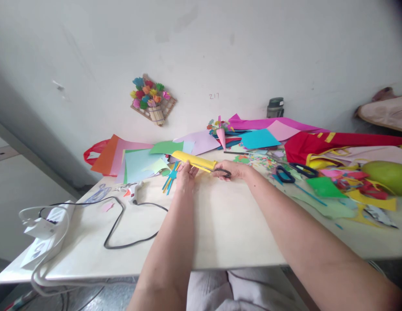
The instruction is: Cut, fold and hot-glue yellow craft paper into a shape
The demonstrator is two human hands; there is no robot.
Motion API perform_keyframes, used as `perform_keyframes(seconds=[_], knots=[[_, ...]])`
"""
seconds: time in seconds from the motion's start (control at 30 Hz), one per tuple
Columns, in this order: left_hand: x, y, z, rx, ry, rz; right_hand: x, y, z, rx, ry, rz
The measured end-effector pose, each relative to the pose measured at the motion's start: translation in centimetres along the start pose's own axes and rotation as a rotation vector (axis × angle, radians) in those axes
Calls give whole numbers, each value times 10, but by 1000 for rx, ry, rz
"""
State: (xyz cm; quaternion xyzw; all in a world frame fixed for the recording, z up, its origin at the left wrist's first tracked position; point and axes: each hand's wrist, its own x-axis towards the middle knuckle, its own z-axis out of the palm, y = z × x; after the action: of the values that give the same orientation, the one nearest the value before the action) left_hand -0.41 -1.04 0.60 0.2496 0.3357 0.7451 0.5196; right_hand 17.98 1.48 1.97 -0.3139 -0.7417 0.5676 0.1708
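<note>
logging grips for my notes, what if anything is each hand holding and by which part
The left hand holds yellow paper near the middle of its lower edge; the right hand holds scissors by the dark handles.

Light: fairly bright, diffuse, source out of view. Shadows: soft; darker band on wall (201,52), left. Table (227,229): pale sheen, near left. Focus: slight overall softness, small paper scraps (256,162) indistinct. Edges: wide-angle stretching; dark corners, right.
</note>
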Motion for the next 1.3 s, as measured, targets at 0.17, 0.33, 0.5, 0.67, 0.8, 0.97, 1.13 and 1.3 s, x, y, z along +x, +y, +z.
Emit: perform_keyframes(seconds=[0.17, 0.33, 0.5, 0.67, 0.8, 0.97, 1.13, 1.3], knots=[[-1, 1, 1, 7, 18, -12, -4, -5, 2, -36, 25, -10], [0, 1, 0, 0, 38, -3, -6, -5, -1, -41, 17, -3], [2, 3, -3, -11, 44, 11, -10, -8, -2, -21, -3, 9], [2, 3, -4, -6, 45, 19, -16, -17, 3, -43, 68, 31], [3, 3, -5, -17, 48, 21, -16, -17, 3, -40, 93, 28], [4, 3, -6, -24, 66, 19, -16, -15, 0, -30, 107, 27], [3, 3, -5, -25, 74, 25, -16, -14, -1, 11, 70, -47], [3, 3, -5, -19, 73, 19, -15, -10, -2, 18, 6, -34]])
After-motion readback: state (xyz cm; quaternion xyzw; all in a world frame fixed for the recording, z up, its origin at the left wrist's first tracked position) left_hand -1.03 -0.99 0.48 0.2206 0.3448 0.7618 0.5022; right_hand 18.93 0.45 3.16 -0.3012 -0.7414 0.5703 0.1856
